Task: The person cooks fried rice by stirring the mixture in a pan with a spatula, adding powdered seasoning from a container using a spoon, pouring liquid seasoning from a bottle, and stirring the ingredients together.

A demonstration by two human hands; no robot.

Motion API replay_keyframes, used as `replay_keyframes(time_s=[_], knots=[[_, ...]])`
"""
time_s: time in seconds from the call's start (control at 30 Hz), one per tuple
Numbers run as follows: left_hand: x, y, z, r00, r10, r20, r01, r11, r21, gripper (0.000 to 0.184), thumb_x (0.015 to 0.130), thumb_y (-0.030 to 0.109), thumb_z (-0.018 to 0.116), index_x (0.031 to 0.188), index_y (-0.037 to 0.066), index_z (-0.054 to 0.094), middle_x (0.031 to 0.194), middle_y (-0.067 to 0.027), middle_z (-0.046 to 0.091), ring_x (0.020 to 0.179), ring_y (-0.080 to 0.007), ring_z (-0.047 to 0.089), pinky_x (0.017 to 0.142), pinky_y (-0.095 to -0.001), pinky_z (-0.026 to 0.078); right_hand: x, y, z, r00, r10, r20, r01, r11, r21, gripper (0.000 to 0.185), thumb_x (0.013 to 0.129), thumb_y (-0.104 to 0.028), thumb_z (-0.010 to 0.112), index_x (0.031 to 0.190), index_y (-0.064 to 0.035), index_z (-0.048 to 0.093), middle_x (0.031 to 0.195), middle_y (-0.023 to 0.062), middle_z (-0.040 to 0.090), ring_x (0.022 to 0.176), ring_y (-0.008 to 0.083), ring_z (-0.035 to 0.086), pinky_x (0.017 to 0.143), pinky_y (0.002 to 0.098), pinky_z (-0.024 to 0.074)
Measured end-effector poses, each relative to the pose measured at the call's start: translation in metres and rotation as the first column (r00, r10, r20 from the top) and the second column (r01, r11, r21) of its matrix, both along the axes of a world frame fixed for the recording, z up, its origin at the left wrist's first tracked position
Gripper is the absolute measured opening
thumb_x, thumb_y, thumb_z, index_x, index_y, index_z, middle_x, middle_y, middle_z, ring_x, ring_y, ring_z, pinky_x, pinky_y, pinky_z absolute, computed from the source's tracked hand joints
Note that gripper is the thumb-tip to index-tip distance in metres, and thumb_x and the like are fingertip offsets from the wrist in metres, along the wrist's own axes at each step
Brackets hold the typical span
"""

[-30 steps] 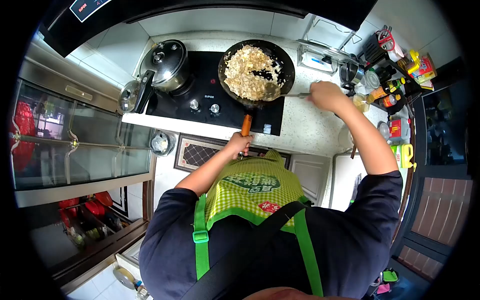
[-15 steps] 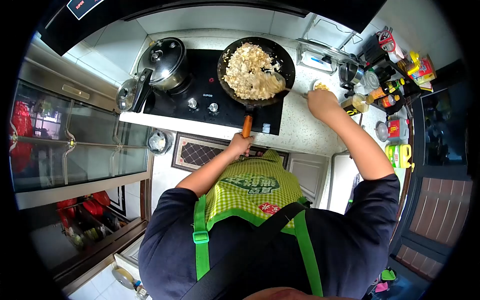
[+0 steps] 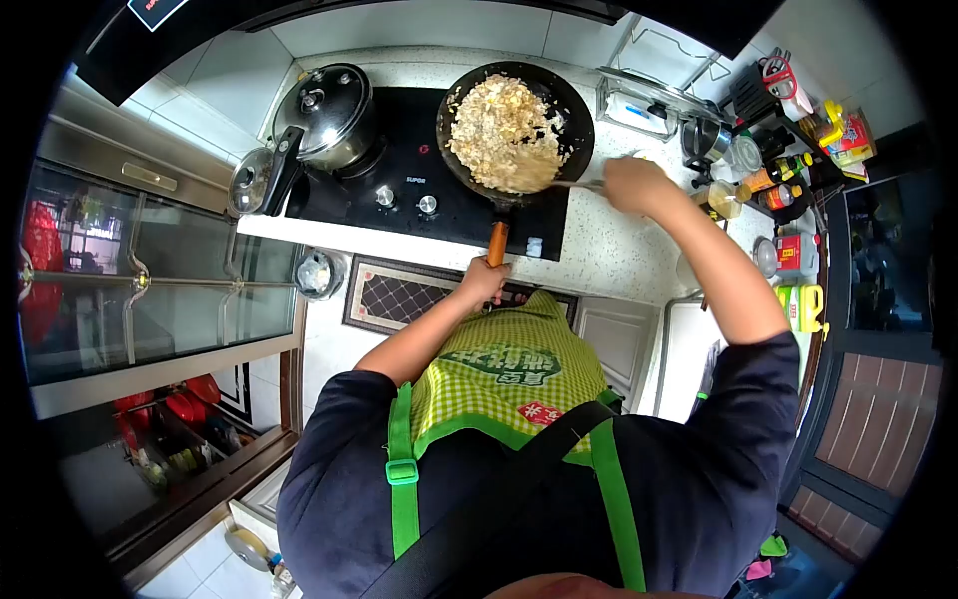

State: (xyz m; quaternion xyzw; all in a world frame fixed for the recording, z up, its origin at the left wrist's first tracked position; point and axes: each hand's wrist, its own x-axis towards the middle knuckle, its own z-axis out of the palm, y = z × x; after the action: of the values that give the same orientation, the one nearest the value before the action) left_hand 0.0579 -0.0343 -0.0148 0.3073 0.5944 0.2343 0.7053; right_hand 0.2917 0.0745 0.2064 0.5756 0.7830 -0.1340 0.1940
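A dark wok stands on the black cooktop with fried rice spread across its bottom. My left hand is closed around the end of the wok's wooden handle. To the right of the wok, my right hand grips the handle of a spatula. The spatula's head is down in the rice at the wok's near side, blurred by motion and partly covered with grains.
A lidded pot sits on the left burner, with a glass lid beside it. Sauce bottles and jars crowd the counter's right end. A wire rack stands behind my right hand.
My right hand has drawn the spatula left and slightly toward me through the rice. A small bowl by that hand is now mostly hidden. My left hand keeps its hold.
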Motion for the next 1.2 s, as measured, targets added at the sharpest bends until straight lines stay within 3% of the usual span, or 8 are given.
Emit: replay_keyframes(time_s=[0.1,0.37,0.5,0.6,0.8,0.87,0.93,1.2], knots=[[0.005,0.005,0.006,1.000,-0.002,0.010,0.003,1.000,-0.014,0.019,0.084,0.015,0.063,0.077,0.003,0.050,0.056,-0.0023,0.047,0.040,-0.0115,0.043,0.036,-0.0302,0.039,-0.036,0.025,-0.045,0.962,-0.177,-0.206,0.180,0.984,-0.004,0.024,0.084,-0.015,0.050,0.094,0.0014,0.064,0.094,0.0228,0.065,0.090,0.0351,0.064,0.079,0.0436,0.0508],[-0.004,0.015,-0.001,1.000,0.004,-0.031,-0.006,0.999,-0.054,0.018,0.085,0.014,0.061,0.081,0.003,0.049,0.057,-0.0028,0.047,0.040,-0.0115,0.044,0.035,-0.0290,0.041,0.000,0.009,0.000,0.991,-0.032,0.128,0.016,0.991,0.130,0.025,0.085,-0.013,0.045,0.095,-0.0043,0.066,0.099,0.0181,0.066,0.090,0.0325,0.065,0.077,0.0413,0.0522],[-0.002,0.016,-0.003,1.000,0.020,-0.007,-0.020,1.000,-0.022,0.017,0.085,0.014,0.060,0.081,0.002,0.050,0.057,-0.0027,0.047,0.040,-0.0115,0.044,0.035,-0.0288,0.040,-0.033,0.037,-0.066,0.996,-0.087,-0.026,0.091,0.967,0.240,0.022,0.084,-0.012,0.047,0.091,-0.0050,0.067,0.093,0.0158,0.067,0.086,0.0306,0.066,0.073,0.0394,0.0536],[-0.003,0.017,-0.003,1.000,0.022,-0.006,-0.023,1.000,-0.022,0.016,0.086,0.014,0.059,0.081,0.001,0.050,0.057,-0.0027,0.046,0.040,-0.0116,0.044,0.035,-0.0288,0.040,-0.017,0.025,-0.050,1.000,0.004,0.016,-0.008,0.975,0.224,0.022,0.085,-0.012,0.047,0.089,-0.0058,0.068,0.091,0.0157,0.067,0.084,0.0307,0.067,0.071,0.0387,0.0541],[-0.001,0.014,-0.003,0.998,0.029,-0.048,-0.028,0.999,0.015,0.017,0.086,0.014,0.058,0.082,0.000,0.051,0.056,-0.0032,0.046,0.040,-0.0119,0.043,0.035,-0.0290,0.040,0.006,0.003,0.017,0.988,-0.038,0.149,0.031,0.998,0.048,0.023,0.086,-0.013,0.046,0.093,-0.0033,0.066,0.095,0.0177,0.066,0.088,0.0314,0.065,0.076,0.0416,0.0523],[-0.004,0.017,-0.008,0.998,-0.009,-0.065,0.012,0.999,0.035,0.018,0.086,0.015,0.058,0.084,-0.001,0.050,0.054,-0.0042,0.046,0.038,-0.0131,0.044,0.035,-0.0300,0.040,-0.015,0.013,-0.024,0.996,0.028,-0.079,-0.028,1.000,0.008,0.024,0.085,-0.013,0.045,0.092,-0.0008,0.065,0.094,0.0195,0.066,0.088,0.0338,0.065,0.077,0.0422,0.0517],[-0.004,0.017,-0.013,0.998,-0.005,-0.066,0.007,1.000,0.029,0.019,0.086,0.015,0.058,0.085,-0.002,0.050,0.054,-0.0044,0.046,0.038,-0.0135,0.044,0.034,-0.0304,0.040,-0.045,0.028,-0.059,0.971,-0.103,-0.218,0.117,0.992,0.053,0.023,0.085,-0.012,0.046,0.091,0.0010,0.064,0.094,0.0202,0.065,0.088,0.0345,0.065,0.076,0.0426,0.0518],[-0.002,0.017,-0.009,0.996,0.015,-0.092,-0.011,0.999,0.044,0.019,0.086,0.014,0.058,0.087,-0.003,0.050,0.053,-0.0049,0.046,0.038,-0.0144,0.045,0.034,-0.0308,0.040,-0.002,0.019,-0.017,0.997,-0.076,0.021,0.070,0.974,0.215,0.021,0.086,-0.013,0.046,0.093,-0.0043,0.064,0.091,0.0175,0.067,0.083,0.0313,0.067,0.071,0.0393,0.0539]])
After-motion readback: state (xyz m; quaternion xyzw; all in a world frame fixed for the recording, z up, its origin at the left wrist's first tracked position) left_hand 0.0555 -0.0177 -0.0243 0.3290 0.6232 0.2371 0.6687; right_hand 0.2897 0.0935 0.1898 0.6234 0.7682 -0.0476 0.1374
